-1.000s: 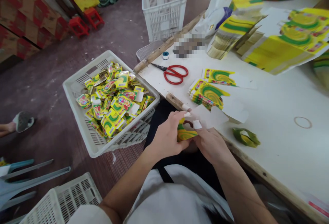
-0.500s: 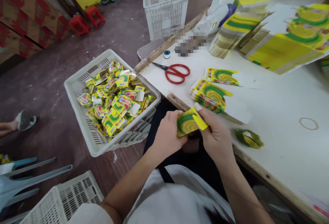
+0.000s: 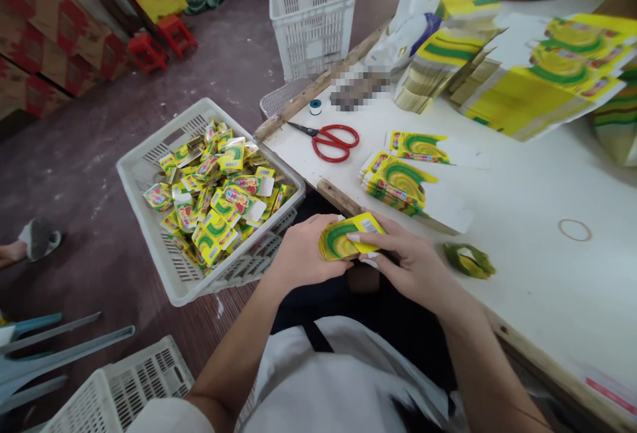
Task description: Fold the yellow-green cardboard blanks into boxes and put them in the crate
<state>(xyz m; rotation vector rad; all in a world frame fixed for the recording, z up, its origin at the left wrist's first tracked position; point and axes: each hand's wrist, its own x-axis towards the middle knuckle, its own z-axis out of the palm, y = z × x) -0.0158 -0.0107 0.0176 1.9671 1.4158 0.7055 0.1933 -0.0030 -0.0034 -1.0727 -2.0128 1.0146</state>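
Between both hands, over my lap at the table's edge, is a small yellow and green carton (image 3: 343,239). My left hand (image 3: 298,254) grips its left side. The fingers of my right hand (image 3: 405,257) press on its right end, where a flap with a barcode shows. Just beyond, on the table (image 3: 527,221), lies a stack of flat cartons (image 3: 398,181), with another flat carton (image 3: 418,146) behind it. To the left stands a white crate (image 3: 149,237) heaped with small yellow cartons (image 3: 219,201).
Red-handled scissors (image 3: 334,142) and a small spool (image 3: 315,107) lie near the table corner. A crumpled green wrapper (image 3: 468,260) and a rubber band (image 3: 574,229) are on the right. Bundled flat cartons (image 3: 537,98) stand behind. Another white crate (image 3: 313,22) is on the floor.
My right fingers have moved from the raised end flap to lie over the carton's right end, and the flap now sits folded down. The whole view has shifted slightly.
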